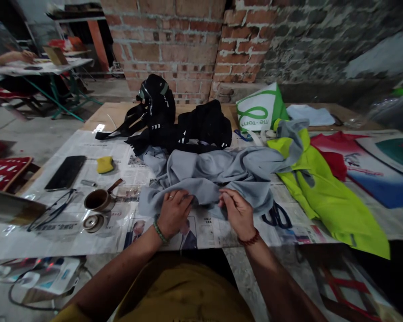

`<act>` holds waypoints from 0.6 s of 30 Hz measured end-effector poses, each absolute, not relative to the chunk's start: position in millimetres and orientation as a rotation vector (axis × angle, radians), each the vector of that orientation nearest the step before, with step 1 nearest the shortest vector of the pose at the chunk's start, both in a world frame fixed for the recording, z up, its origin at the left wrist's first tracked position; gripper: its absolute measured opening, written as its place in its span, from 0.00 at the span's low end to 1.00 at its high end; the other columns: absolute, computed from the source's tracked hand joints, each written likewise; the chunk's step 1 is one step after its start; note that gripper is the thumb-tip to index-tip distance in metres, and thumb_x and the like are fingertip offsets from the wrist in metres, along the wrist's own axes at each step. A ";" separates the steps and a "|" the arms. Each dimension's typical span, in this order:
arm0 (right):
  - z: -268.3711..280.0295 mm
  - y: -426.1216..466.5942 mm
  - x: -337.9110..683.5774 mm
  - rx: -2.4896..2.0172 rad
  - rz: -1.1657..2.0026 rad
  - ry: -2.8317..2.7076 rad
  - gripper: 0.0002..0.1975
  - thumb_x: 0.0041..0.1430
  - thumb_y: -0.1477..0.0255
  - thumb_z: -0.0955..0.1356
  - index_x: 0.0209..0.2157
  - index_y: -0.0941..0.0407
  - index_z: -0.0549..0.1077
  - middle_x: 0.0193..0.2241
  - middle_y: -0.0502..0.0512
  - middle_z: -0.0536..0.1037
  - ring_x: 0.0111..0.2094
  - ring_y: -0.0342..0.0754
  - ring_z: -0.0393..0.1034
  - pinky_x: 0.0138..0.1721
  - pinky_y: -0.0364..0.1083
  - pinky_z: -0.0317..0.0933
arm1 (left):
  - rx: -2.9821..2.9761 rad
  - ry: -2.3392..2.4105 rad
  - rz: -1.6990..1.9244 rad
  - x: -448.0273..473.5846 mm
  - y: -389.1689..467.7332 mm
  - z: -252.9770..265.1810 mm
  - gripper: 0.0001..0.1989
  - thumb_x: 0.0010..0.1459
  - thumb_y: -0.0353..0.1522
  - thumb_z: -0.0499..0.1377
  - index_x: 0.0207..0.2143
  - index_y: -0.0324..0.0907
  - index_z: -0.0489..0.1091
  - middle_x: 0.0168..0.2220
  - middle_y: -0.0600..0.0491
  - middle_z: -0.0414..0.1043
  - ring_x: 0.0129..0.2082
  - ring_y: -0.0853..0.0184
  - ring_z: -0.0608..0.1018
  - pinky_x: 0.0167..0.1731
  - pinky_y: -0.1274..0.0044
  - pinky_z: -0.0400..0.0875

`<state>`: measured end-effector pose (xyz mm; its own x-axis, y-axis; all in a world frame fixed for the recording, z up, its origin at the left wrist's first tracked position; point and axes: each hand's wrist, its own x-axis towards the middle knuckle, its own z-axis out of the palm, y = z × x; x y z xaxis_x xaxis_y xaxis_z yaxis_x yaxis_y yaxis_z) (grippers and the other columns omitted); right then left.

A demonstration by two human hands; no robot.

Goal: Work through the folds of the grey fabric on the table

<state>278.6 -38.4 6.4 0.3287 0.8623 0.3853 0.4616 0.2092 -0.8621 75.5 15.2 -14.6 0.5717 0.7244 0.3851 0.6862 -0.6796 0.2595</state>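
A crumpled grey cloth (218,170) lies in front of me on the newspaper-covered table. My left hand (174,212) is closed on its near edge, with the fingers bent into the fabric. A little to the right, my right hand (237,212) is held in a pinch over the same edge. Whatever sits between its fingertips is too small to make out. Dark-handled scissors (277,217) lie just right of my right hand, partly under the cloth. A neon yellow garment with grey parts (322,179) adjoins the grey cloth on the right and hangs over the front edge.
At left lie a phone (65,172), a yellow sponge (105,164), a brown cup (97,200) and glasses (53,210). Behind stand a black bag (157,100), black clothing (204,125) and a white-green bag (258,107). A power strip (50,273) sits below. Another person's hand (25,56) rests far left.
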 end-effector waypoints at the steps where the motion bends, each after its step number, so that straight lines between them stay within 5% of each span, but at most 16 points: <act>1: -0.2 -33.8 280.8 -1.448 0.418 -1.277 0.13 0.63 0.64 0.63 0.38 0.56 0.75 0.24 0.50 0.75 0.24 0.43 0.70 0.31 0.44 0.67 | 2.710 1.220 0.704 76.7 18.3 -15.2 0.11 0.62 0.30 0.54 0.44 0.43 0.73 0.46 0.46 0.72 0.46 0.59 0.71 0.45 0.66 0.62; 6: -31.1 -21.0 302.6 -1.563 0.336 -1.242 0.16 0.63 0.61 0.63 0.38 0.58 0.75 0.22 0.51 0.75 0.25 0.45 0.71 0.32 0.45 0.67 | 2.721 1.163 0.633 79.2 35.0 -17.6 0.11 0.63 0.28 0.52 0.39 0.42 0.74 0.45 0.49 0.74 0.44 0.62 0.72 0.44 0.67 0.62; 18: -55.6 -14.5 322.6 -1.679 0.082 -1.218 0.17 0.64 0.61 0.61 0.39 0.57 0.75 0.22 0.51 0.76 0.27 0.47 0.72 0.37 0.48 0.67 | 2.892 1.108 0.400 107.7 48.6 -16.9 0.15 0.57 0.36 0.61 0.47 0.45 0.71 0.55 0.47 0.67 0.48 0.53 0.69 0.46 0.60 0.60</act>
